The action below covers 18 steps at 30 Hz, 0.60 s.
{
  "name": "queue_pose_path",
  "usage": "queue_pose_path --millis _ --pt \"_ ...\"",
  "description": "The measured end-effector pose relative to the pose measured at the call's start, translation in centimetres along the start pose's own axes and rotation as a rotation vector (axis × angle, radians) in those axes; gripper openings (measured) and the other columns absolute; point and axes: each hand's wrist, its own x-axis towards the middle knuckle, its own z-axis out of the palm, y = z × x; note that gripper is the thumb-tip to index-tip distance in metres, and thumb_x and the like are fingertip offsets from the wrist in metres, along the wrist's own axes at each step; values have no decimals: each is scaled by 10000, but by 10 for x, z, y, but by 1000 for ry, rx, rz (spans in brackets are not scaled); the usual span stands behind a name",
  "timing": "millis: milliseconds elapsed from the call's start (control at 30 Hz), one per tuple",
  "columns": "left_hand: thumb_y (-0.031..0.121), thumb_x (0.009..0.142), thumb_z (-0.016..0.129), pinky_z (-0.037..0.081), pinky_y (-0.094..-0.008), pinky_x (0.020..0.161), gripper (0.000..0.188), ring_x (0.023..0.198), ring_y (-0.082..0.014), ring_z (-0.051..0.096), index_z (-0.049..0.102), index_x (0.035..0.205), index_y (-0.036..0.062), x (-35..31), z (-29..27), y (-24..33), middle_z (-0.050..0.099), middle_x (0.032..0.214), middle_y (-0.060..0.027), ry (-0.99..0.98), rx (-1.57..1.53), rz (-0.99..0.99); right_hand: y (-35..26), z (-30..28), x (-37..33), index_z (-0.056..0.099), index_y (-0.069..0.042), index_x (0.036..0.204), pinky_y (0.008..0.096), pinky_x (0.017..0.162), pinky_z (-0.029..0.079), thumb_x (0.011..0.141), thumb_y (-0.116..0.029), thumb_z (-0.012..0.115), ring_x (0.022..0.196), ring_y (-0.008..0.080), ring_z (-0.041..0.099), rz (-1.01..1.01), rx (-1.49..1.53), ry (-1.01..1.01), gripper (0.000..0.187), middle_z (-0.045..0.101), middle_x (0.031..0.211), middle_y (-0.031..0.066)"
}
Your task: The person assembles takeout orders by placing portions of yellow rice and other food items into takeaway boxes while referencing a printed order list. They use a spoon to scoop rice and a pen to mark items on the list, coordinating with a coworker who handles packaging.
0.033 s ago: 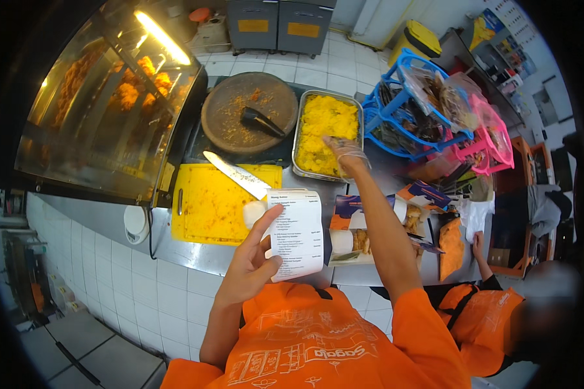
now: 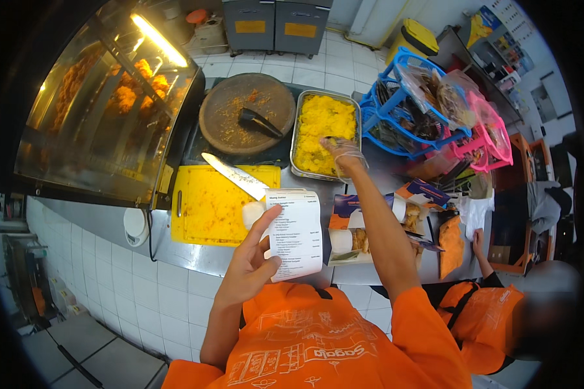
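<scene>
My left hand [image 2: 250,259] is closed on a long printed paper slip [image 2: 295,236], held up with its printed face toward me. My right hand [image 2: 345,159], in a clear plastic glove, reaches into a metal tray [image 2: 294,152] of yellow crumbly food [image 2: 331,117]. Its fingertips touch the food; how far they are curled is hard to make out. Left of the tray, black tongs [image 2: 259,122] lie on a round wooden chopping block [image 2: 224,117] strewn with crumbs. A large knife [image 2: 233,174] rests on a yellow cutting board [image 2: 227,207], its near end hidden behind the slip.
A lit glass cabinet [image 2: 104,123] of fried food stands at left. Open food boxes [image 2: 353,243] lie beneath my right forearm. Blue tiered baskets [image 2: 402,123] and a pink basket [image 2: 483,139] rise at right. A co-worker [image 2: 483,311] in orange stands close by on my right.
The view has shifted very slightly. My left hand keeps its hold on the slip, and my right hand stays at the yellow food.
</scene>
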Motion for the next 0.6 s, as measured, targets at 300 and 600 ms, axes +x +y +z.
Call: queue_pose_path --millis 300,600 --pt "-175 802 436 340 -317 1120 811 1362 -215 428 244 1564 24 1 0 -1 364 1533 -152 8 -15 1 3 6 -5 381 22 1453 400 1050 447 775 -576 767 1265 360 555 40 160 28 983 563 1353 268" --pt "-105 733 514 361 -350 1121 788 1348 -240 445 367 1500 -1 -6 -1 -13 426 1487 -141 54 -38 1 12 -44 -76 546 -113 877 199 317 216 894 -701 558 343 72 322 337 1749 -503 589 542 584 29"
